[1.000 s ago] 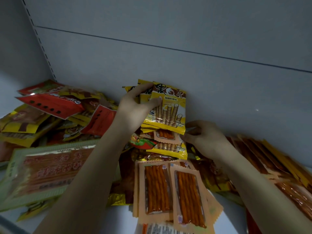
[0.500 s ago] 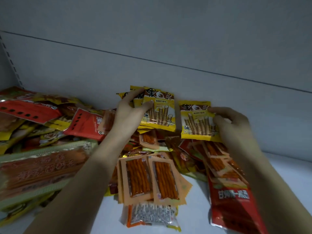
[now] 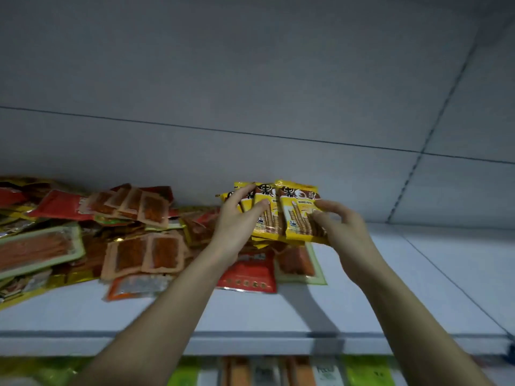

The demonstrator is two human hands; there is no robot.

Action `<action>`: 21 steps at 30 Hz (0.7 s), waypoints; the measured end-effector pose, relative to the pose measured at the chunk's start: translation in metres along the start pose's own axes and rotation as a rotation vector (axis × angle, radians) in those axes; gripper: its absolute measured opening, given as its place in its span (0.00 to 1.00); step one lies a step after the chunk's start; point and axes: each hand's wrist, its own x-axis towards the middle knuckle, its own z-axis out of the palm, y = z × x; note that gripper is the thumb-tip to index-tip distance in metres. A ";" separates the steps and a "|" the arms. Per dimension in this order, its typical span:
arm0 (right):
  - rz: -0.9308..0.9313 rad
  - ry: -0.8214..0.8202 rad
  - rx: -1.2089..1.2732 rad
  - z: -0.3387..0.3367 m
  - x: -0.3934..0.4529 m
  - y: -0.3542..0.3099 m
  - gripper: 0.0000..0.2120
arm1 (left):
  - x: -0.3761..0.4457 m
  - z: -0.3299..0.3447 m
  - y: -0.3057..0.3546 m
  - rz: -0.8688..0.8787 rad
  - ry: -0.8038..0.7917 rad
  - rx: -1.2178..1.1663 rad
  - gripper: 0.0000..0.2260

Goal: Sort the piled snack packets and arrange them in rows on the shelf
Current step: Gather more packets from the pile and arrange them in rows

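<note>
My left hand grips a small stack of yellow wafer-stick packets, thumb on the front and fingers over the top. My right hand pinches one more yellow wafer-stick packet by its right side, held against the stack's right edge. Both bundles hover above the white shelf near the back wall. The pile of mixed snack packets fills the shelf's left half: orange spicy-strip packs, red packs and a large green-edged pack.
The shelf's right half is bare white surface up to the side wall. The back wall rises right behind the packets. Below the shelf's front lip, a lower shelf holds a row of green and orange packets.
The view has swung right and pulled back. My right hand has carried its yellow packet left against the stack in my left hand, and both hands have shifted right, past the pile's edge.
</note>
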 end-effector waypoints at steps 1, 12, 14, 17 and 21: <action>-0.009 0.006 -0.027 -0.025 -0.011 0.004 0.15 | -0.015 0.024 0.001 0.000 -0.023 -0.011 0.20; -0.020 0.222 -0.206 -0.282 -0.098 0.002 0.21 | -0.135 0.277 0.031 -0.095 -0.325 -0.200 0.27; -0.032 0.262 -0.213 -0.321 -0.103 0.003 0.20 | -0.146 0.318 0.035 -0.085 -0.389 -0.210 0.23; -0.032 0.318 -0.212 -0.372 -0.103 0.009 0.20 | -0.157 0.374 0.036 -0.101 -0.466 -0.205 0.16; -0.023 0.382 -0.230 -0.434 -0.088 0.025 0.19 | -0.160 0.450 0.026 -0.159 -0.565 -0.216 0.14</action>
